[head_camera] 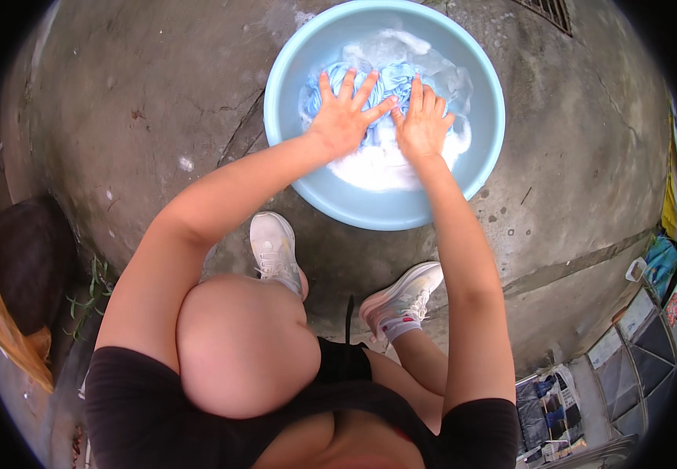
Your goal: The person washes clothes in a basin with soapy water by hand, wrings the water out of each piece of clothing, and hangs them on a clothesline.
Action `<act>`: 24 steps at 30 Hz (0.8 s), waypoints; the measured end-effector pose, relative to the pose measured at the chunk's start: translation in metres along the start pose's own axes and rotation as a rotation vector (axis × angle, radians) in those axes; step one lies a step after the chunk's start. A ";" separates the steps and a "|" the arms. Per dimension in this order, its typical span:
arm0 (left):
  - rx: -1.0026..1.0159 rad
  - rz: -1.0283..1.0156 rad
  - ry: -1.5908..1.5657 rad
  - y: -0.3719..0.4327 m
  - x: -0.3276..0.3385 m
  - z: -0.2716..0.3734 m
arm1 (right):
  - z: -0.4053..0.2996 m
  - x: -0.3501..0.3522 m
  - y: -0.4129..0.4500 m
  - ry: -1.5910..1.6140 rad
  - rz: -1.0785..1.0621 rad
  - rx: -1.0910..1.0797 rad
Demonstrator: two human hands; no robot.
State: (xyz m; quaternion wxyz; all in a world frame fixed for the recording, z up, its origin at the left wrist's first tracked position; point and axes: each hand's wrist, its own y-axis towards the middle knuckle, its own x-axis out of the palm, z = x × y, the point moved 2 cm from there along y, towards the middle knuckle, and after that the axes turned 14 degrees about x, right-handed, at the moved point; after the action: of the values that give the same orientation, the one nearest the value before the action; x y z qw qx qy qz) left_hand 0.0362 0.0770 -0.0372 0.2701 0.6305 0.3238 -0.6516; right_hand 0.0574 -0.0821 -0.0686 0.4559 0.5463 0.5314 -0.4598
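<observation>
A round light-blue plastic basin point(385, 214) stands on the concrete ground in front of me. In it lies a bunched light-blue cloth point(394, 79), wet, with white suds point(373, 170) around and below it. My left hand point(344, 117) rests on the left part of the cloth, palm down with its fingers spread. On the right part lies my right hand point(423, 123), its fingers closer together and slightly bent. The thumbs almost meet over the middle of the cloth. Whether the fingertips of my right hand pinch any fabric cannot be told.
Cracked concrete point(561, 176) surrounds the basin, with a metal drain grate point(549, 12) at the top right. My white shoes point(271, 243) are just below the basin. A dark rounded object point(28, 258) and green plants point(95, 293) are at left; a metal frame point(637, 352) stands at lower right.
</observation>
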 end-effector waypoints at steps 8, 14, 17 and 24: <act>-0.879 0.453 -2.310 0.038 0.010 -0.071 | -0.035 -0.025 0.030 0.867 0.266 -0.020; -0.526 0.113 -2.612 0.014 -0.049 -0.059 | -0.104 -0.092 -0.018 0.881 0.338 -0.291; -0.006 -0.091 -2.880 0.023 -0.027 -0.063 | -0.112 -0.111 -0.006 0.878 0.541 -0.265; -0.836 0.220 -1.539 0.024 -0.053 -0.034 | -0.070 -0.074 0.055 1.754 0.023 0.590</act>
State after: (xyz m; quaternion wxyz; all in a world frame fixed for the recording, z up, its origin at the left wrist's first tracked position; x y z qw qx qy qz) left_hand 0.0795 0.0848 0.0136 0.6831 -0.1060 0.2012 -0.6940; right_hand 0.1131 -0.0256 0.0163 -0.2627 0.7982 0.5421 0.0062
